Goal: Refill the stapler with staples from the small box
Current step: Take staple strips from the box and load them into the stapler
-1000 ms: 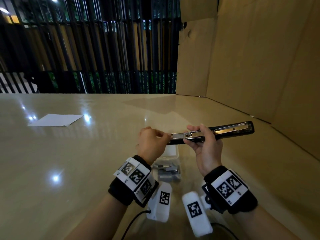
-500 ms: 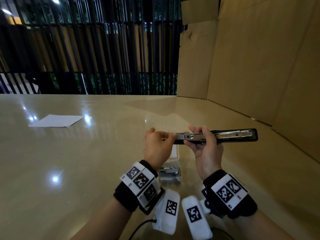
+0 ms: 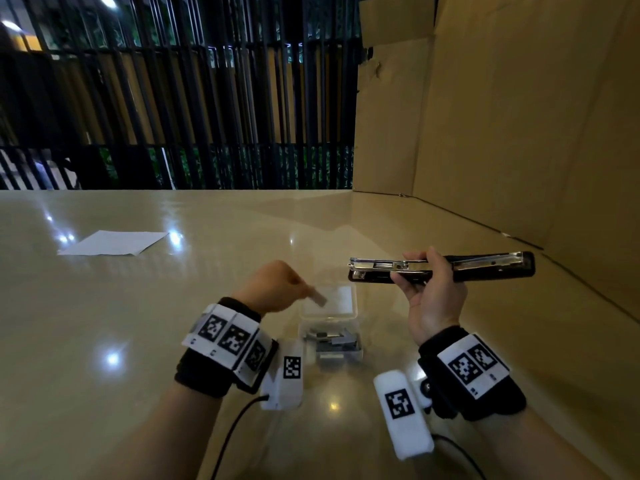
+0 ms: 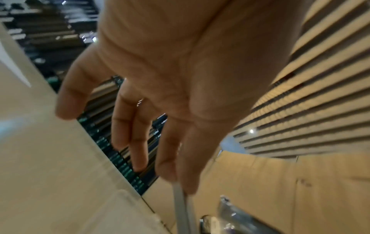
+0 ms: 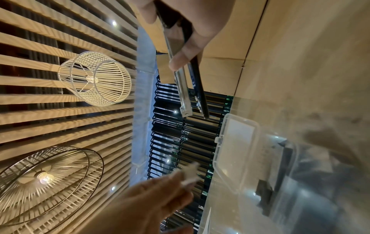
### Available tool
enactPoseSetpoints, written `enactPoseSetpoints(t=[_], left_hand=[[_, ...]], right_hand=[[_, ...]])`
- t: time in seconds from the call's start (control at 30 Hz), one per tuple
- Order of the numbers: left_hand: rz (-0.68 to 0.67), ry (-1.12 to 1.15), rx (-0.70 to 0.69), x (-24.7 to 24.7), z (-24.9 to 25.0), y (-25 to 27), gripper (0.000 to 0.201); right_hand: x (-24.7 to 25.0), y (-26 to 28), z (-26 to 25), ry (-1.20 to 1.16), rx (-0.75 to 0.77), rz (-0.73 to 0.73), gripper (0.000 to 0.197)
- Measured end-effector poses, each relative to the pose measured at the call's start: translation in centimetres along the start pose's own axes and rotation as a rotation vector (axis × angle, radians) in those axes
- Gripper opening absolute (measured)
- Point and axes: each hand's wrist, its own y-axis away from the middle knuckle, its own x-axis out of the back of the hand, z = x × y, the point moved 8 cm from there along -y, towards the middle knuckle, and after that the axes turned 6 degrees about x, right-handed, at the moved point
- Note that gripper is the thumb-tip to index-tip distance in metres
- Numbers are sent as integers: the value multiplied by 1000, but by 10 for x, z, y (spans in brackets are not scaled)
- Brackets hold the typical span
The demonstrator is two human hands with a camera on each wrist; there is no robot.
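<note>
Glossy beige table [image 3: 173, 341], paper sheet [image 3: 110, 242], cardboard wall [image 3: 519, 116], black railing [image 3: 207, 116].

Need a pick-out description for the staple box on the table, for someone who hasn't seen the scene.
Start at the glossy beige table beside the big cardboard wall. Near its front edge, between the person's two wrists, sits a small clear plastic box, its hinged lid open away from the person. It is the only see-through item there, holding grey staple strips, unlike the flat white paper far left.
</note>
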Motion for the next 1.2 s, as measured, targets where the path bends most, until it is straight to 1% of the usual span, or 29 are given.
enactPoseSetpoints(t=[0.03,0.1,0.27,0.4,0.47,0.53,0.6,0.63,0.7,0.77,0.83,0.9,1.03,1.2], left_hand=[[-45,-104,24,-8,-4,-2,24],[-110,-236,59,-23,-11,-8,30],[-139,-464,92,-44,-25,-17,39],[-193,-597,100,-49,-31,-13,44],[-176,-622,86,-47,-27,-10,41],[-123,-626,56,-44,-19,-7,34],[-79,-592,-23,-42,-10,-6,28],[-88,-566,-77,-44,-6,-6,26],[-168,-557,-157,-53,-4,-5,28],[-251,-607,-156,-64,-7,-7,33],[-271,-645,-157,-72,-3,-13,34],[-254,-658,-183,-77,8,-16,30],[-206,-667,-186,-79,19,-18,28],[-220,-609,-217,-68,21,-23,29]], right_hand=[[1,-1,0,0,1,10,24],[3,-3,0,2,-2,22,23],[4,-7,1,-6,-16,33,22],[4,-7,4,3,-26,26,22],[4,-6,6,6,-35,25,22],[4,-5,8,16,-49,23,20],[4,-4,9,17,-59,20,19],[3,-4,9,12,-62,17,19],[2,-3,8,5,-66,14,19],[0,-2,8,-4,-73,11,18],[0,-2,9,-16,-80,9,17],[-1,-1,9,-18,-84,7,16],[-4,1,6,-40,-85,-1,18],[-5,1,2,-56,-98,-11,18]])
